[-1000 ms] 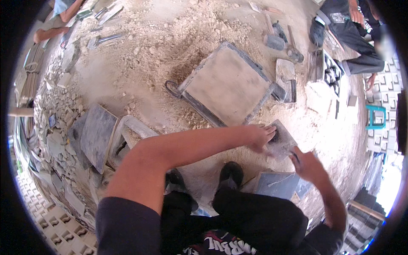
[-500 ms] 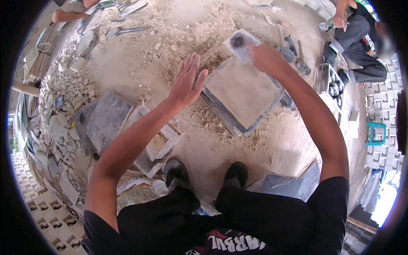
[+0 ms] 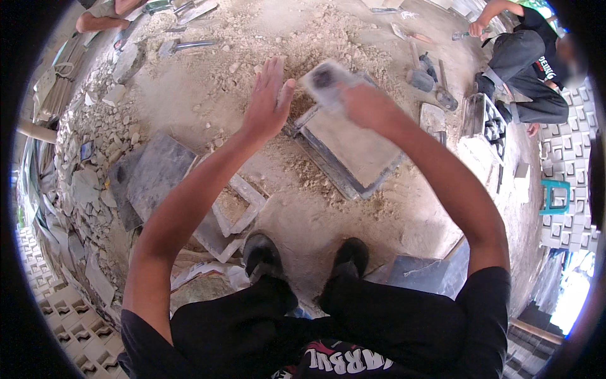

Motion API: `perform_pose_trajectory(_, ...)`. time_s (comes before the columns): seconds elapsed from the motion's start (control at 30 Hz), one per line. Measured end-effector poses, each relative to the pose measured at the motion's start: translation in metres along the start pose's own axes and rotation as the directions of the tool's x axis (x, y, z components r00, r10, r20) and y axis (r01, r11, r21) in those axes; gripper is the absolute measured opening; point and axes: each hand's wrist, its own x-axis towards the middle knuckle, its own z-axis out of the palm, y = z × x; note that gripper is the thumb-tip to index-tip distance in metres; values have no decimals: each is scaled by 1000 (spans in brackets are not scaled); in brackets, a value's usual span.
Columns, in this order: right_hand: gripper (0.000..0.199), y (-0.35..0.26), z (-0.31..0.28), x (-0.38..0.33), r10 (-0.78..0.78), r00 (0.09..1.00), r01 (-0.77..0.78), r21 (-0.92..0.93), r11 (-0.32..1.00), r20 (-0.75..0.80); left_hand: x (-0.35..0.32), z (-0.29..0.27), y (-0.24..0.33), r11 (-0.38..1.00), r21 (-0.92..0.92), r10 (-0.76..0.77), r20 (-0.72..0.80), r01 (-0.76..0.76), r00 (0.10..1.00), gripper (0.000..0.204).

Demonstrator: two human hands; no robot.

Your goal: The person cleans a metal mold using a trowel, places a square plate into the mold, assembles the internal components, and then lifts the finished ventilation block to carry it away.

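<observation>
Hands (image 3: 315, 95) now closer over mould (image 3: 350, 148)

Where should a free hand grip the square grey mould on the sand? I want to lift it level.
Judging by its pose, grip the square grey mould by its dark raised frame at the bare near corner, coming from the person's side; the right hand with a grey piece covers the far corner.

No packages, labels, signs or screens showed anywhere in the scene, from the rubble at the left to the stacked patterned blocks at the right, near or far.
</observation>
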Motion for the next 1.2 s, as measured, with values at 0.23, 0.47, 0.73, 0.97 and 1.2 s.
perform_pose_trajectory(0.23,32,-13,7,-11,-4,999,9,109,994,-41,-6,-5,-3,1000,8,15,8,-16,1000,59)
perform_pose_trajectory(0.47,33,57,4,2,174,981,-176,-25,984,-89,-4,-15,-3,1000,8,2,34,-2,999,55)
perform_pose_trajectory(0.73,38,-47,18,-29,47,996,-56,132,990,70,1,-11,0,998,48,36,-35,-34,999,50)
perform_pose_trajectory(0.97,37,-45,2,-61,109,988,-136,280,950,110,4,-1,3,982,120,139,81,-148,987,53)
perform_pose_trajectory(1.2,33,85,-7,-30,166,986,-163,182,970,-1,51,105,22,858,225,342,422,-462,840,57)
